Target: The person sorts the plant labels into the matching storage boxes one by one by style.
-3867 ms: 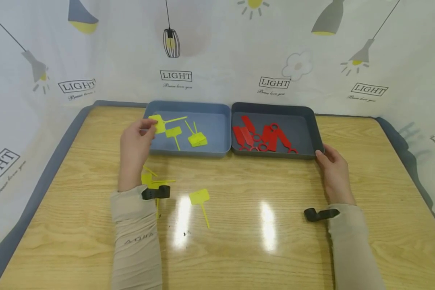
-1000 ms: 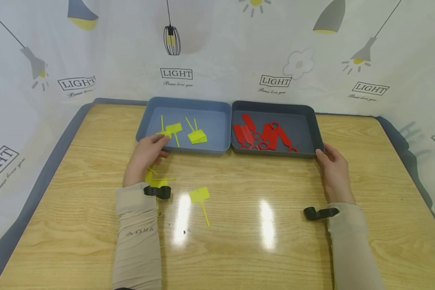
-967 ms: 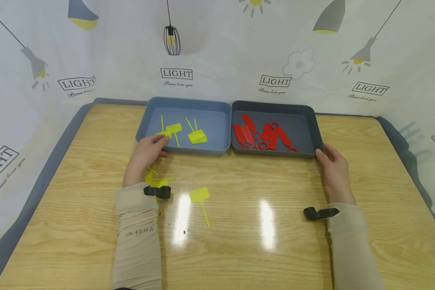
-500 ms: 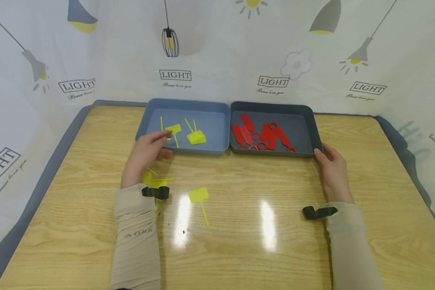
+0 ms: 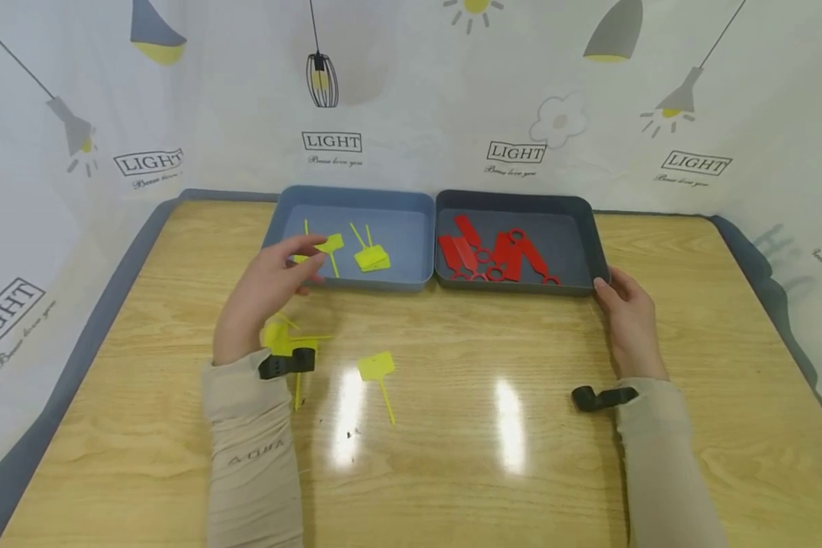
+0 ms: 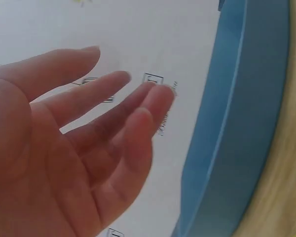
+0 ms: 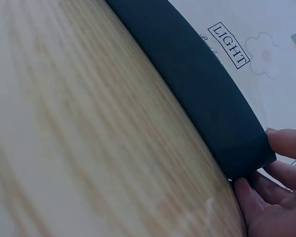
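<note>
My left hand [image 5: 260,285] hovers over the front left corner of the blue tray [image 5: 383,285], fingers loosely spread. In the left wrist view the palm and fingers are bare, beside the blue tray wall [image 6: 246,128]. Several yellow T-shaped plant labels [image 5: 372,259] lie in that tray; one is partly hidden behind the fingers. On the right, my right hand [image 5: 632,323] holds the front right corner of the dark grey tray [image 5: 520,288], its thumb at the rim. The right wrist view has the fingers around the corner of the dark tray wall [image 7: 207,94]. Red ring-ended tags [image 5: 511,259] lie inside.
A loose yellow label [image 5: 377,367] lies on the wooden table [image 5: 438,426]. More yellow labels [image 5: 278,339] overlap each other beside my left wrist. Small dark specks dot the table nearby. A printed white cloth [image 5: 418,106] stands behind the trays, which sit side by side.
The yellow label pinched by my left hand earlier now lies in the blue tray. That hand has let go and lifted a little, its forearm shifting left. My right hand stays at its corner.
</note>
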Available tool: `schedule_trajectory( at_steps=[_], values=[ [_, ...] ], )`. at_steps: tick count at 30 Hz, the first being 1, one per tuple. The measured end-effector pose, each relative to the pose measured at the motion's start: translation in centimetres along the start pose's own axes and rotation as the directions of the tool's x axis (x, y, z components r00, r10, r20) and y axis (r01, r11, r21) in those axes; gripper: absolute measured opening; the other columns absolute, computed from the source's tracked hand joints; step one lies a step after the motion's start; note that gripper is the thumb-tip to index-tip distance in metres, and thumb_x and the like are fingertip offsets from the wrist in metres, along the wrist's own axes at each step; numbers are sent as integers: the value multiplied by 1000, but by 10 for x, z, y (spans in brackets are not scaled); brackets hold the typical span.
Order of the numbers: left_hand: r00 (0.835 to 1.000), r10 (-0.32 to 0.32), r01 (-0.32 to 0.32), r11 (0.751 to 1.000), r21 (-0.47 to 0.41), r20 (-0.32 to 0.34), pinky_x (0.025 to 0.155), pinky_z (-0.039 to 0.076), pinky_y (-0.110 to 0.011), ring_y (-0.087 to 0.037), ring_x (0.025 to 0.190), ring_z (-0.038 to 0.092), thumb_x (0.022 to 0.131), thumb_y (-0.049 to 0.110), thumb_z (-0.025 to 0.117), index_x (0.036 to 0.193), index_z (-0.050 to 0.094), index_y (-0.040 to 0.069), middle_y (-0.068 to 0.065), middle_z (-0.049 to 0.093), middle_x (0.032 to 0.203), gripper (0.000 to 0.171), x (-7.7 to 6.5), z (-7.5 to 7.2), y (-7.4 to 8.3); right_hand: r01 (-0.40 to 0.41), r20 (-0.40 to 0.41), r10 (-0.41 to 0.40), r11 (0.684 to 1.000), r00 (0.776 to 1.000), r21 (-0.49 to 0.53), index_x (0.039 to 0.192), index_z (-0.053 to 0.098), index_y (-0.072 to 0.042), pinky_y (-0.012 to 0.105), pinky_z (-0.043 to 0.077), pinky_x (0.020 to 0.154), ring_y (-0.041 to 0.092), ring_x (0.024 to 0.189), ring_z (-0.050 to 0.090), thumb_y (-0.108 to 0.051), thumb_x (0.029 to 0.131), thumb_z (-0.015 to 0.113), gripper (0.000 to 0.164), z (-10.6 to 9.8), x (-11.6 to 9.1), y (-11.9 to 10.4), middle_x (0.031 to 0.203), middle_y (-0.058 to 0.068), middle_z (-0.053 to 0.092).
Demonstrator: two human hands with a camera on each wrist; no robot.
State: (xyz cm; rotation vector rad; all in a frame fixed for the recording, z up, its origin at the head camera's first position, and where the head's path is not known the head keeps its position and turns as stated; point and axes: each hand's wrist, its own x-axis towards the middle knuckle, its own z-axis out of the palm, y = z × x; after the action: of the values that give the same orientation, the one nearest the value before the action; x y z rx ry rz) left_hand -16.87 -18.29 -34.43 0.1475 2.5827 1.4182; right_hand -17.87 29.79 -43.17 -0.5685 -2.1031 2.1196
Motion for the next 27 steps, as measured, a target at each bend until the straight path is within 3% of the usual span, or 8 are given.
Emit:
schedule_trajectory(
  at_steps=[9, 14, 18, 24, 27],
  values=[
    [999, 25, -27, 993, 118, 21, 79, 45, -39, -19, 100, 50, 86, 48, 51, 130, 43, 26, 3, 43, 125, 49, -15, 5, 21, 22, 16, -22, 1000, 1000, -4, 136, 37, -7, 17, 38, 93, 14, 117, 40, -22, 84, 62, 59, 1, 1, -2, 136, 13, 36],
    [993, 63, -84, 973, 214, 103, 81, 45, -37, -16, 100, 51, 87, 43, 53, 127, 47, 22, 3, 46, 122, 46, -15, 19, 25, 24, 18, -24, 1000, 1000, 4, 135, 38, -6, 17, 38, 92, 15, 116, 40, -24, 83, 63, 61, 1, 0, -2, 135, 14, 36],
    [981, 52, -107, 947, 304, 185, 80, 45, -37, -18, 97, 52, 90, 35, 52, 123, 51, 15, 0, 53, 115, 38, -14, 32, 27, 19, 23, -20, 1000, 1000, 3, 135, 38, -7, 17, 38, 92, 15, 117, 40, -25, 82, 63, 62, 0, 0, -1, 135, 14, 36],
    [961, -54, -78, 886, 456, 269, 76, 44, -37, -21, 91, 53, 89, 32, 54, 119, 55, 12, -5, 56, 104, 37, -16, 52, 26, 17, 18, -18, 1000, 1000, 17, 135, 38, -6, 15, 39, 90, 14, 116, 40, -22, 83, 63, 60, 0, -1, 0, 135, 15, 36],
    [955, -43, -110, 868, 484, 294, 77, 44, -37, -20, 90, 53, 87, 28, 54, 117, 57, 11, -4, 58, 101, 34, -18, 61, 23, 14, 10, -14, 1000, 1000, 9, 135, 38, -7, 16, 39, 90, 14, 116, 40, -23, 83, 63, 60, -1, -1, 0, 135, 15, 36]
  ],
)
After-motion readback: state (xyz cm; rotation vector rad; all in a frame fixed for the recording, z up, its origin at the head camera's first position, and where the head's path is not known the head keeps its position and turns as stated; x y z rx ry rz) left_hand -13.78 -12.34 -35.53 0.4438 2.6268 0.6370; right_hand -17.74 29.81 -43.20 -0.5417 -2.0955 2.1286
